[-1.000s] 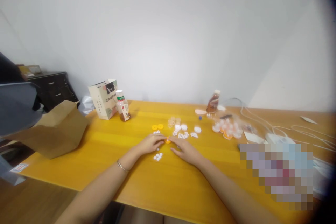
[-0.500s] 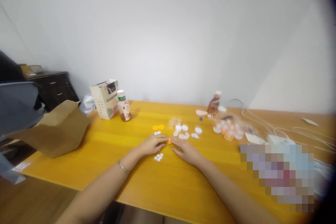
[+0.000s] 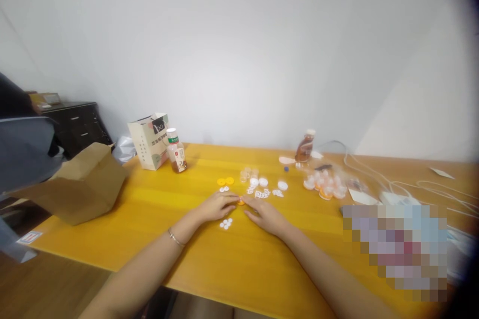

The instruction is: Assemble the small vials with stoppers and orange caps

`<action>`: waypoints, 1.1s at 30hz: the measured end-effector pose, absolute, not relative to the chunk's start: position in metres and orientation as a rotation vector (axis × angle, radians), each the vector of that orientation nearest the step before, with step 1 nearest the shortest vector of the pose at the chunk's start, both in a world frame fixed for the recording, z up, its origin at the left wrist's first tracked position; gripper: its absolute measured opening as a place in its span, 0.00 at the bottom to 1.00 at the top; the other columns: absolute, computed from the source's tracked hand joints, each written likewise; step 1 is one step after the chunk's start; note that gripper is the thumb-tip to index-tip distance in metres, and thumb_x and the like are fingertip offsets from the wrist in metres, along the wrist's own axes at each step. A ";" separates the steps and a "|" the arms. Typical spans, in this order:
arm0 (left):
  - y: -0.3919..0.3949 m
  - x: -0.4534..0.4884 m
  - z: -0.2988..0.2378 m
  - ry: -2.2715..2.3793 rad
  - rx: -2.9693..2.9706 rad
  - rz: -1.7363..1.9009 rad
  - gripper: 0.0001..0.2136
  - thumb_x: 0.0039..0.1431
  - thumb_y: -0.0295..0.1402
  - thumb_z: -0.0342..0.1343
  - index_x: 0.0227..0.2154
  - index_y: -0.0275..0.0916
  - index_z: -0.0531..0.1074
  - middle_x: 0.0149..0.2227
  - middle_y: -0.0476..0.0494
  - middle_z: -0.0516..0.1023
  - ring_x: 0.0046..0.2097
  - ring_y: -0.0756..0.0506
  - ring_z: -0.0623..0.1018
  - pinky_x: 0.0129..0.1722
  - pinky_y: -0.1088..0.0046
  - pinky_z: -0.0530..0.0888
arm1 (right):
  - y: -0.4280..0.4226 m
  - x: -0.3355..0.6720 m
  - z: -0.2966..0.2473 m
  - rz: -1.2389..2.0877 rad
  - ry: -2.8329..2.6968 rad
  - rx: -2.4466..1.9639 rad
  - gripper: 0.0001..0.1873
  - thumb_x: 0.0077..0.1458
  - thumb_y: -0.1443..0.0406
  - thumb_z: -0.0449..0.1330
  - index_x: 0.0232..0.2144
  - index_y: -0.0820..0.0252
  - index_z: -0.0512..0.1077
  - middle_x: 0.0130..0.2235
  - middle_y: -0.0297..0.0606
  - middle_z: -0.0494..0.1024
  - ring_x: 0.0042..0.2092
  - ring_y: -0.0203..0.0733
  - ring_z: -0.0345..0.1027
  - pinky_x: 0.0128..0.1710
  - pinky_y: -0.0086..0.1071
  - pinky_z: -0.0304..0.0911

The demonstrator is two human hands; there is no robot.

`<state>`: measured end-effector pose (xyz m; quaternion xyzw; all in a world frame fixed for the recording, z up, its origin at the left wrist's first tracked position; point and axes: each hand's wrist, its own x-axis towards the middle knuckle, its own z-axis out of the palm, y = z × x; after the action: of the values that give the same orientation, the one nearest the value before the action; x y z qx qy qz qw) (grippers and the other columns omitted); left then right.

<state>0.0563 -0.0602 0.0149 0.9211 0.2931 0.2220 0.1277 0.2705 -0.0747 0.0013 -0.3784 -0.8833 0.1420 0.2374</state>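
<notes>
A small orange round piece [image 3: 241, 203] rests on the table between my fingertips, with a little white part on top. My left hand [image 3: 216, 206] grips it from the left, its fingers bent together. From the other side my right hand [image 3: 266, 214] pinches the same piece, partly covering it. Several small white discs [image 3: 226, 224] lie just in front of my left hand. Behind it are two yellow rings [image 3: 225, 181] and a few small white pieces [image 3: 224, 189]. White cut-out pieces [image 3: 262, 194], white round caps [image 3: 263, 182] and clear cups [image 3: 247, 174] sit beyond my right hand.
A paper bag [image 3: 149, 144] and a drink bottle [image 3: 176, 152] stand at the back left, near a brown paper sack [image 3: 86, 184]. Towards the right are a second bottle [image 3: 305, 147], a cluster of clear-and-orange assembled pieces [image 3: 325, 184] and white cables [image 3: 377, 174].
</notes>
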 end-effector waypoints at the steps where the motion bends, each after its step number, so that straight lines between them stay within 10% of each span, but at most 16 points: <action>1: -0.060 0.056 0.015 0.855 2.680 0.647 0.16 0.55 0.29 0.47 0.47 0.42 0.65 0.48 0.44 0.69 0.48 0.47 0.69 0.49 0.71 0.64 | -0.075 0.271 0.001 0.384 -2.425 -1.032 0.21 0.53 0.63 0.49 0.51 0.53 0.61 0.53 0.37 0.66 0.53 0.44 0.60 0.52 0.42 0.55; 33: -0.059 0.060 0.011 0.850 2.731 0.709 0.14 0.58 0.30 0.44 0.45 0.40 0.67 0.47 0.43 0.70 0.46 0.48 0.70 0.48 0.72 0.66 | -0.077 0.269 0.002 0.338 -2.447 -1.082 0.21 0.54 0.62 0.48 0.51 0.54 0.61 0.53 0.38 0.65 0.54 0.43 0.58 0.53 0.40 0.55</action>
<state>0.0605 -0.0594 0.0107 0.9223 0.2872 0.2395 0.0971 0.2688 -0.0772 0.0018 -0.3914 -0.8851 0.1221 0.2204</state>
